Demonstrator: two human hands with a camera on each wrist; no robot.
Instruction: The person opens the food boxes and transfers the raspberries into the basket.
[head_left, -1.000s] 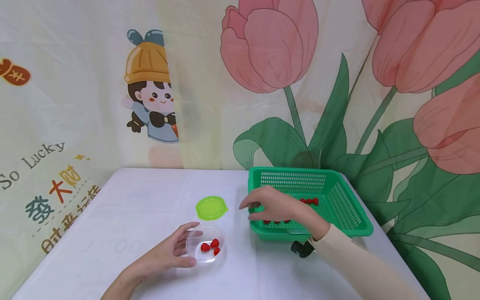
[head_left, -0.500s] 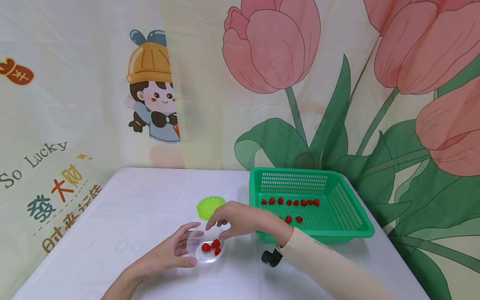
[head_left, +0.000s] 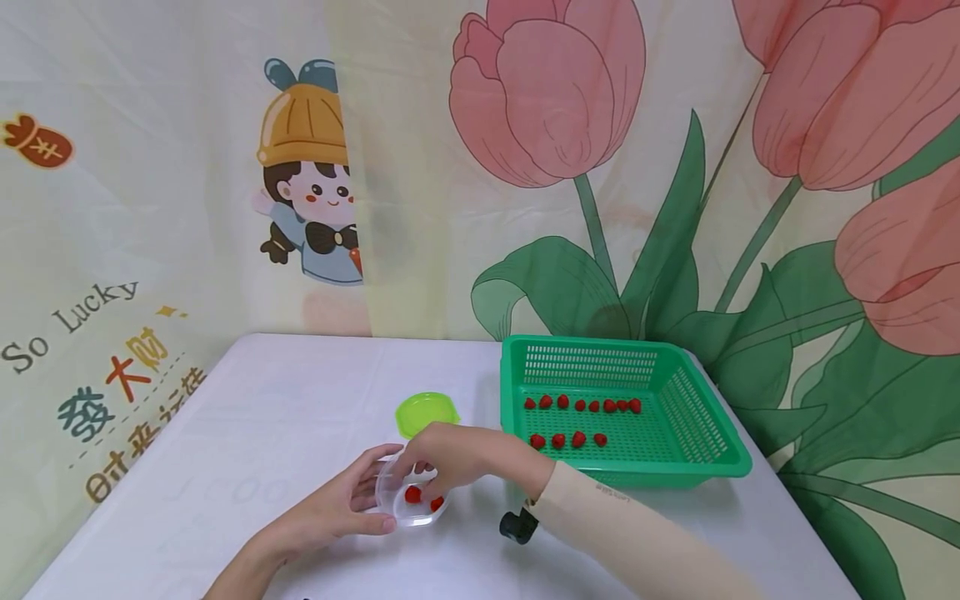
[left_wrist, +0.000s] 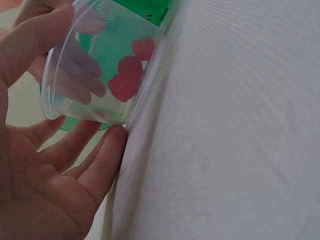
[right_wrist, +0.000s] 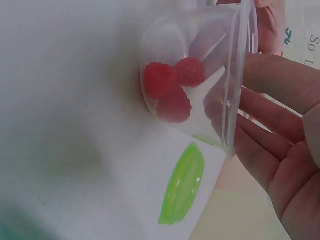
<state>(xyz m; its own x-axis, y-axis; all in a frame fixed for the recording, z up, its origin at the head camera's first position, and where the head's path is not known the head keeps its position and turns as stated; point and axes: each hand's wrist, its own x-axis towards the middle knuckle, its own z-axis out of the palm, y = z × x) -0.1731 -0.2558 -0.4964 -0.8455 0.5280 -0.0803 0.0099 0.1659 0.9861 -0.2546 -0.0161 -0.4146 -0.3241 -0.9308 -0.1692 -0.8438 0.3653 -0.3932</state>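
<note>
My left hand (head_left: 330,508) holds a small clear plastic tub (head_left: 416,522) upright on the table, thumb on the near side and fingers round the far side. Three raspberries (right_wrist: 172,90) lie at the bottom of the tub in the right wrist view. From the right, my right hand (head_left: 457,454) reaches over the rim, and its fingertips dip inside the tub. The left wrist view shows those fingers through the wall, above the raspberries (left_wrist: 126,82) and apart from them, with nothing seen between them.
A green plastic basket (head_left: 667,433) stands at the right with two rows of raspberries (head_left: 579,439) on its floor. Behind the tub lies a lime-green lid (head_left: 425,410). The white table (head_left: 322,383) ends at a printed curtain (head_left: 405,208).
My right hand has moved left and down from over the basket's left edge into the tub. My left hand keeps its hold on the tub.
</note>
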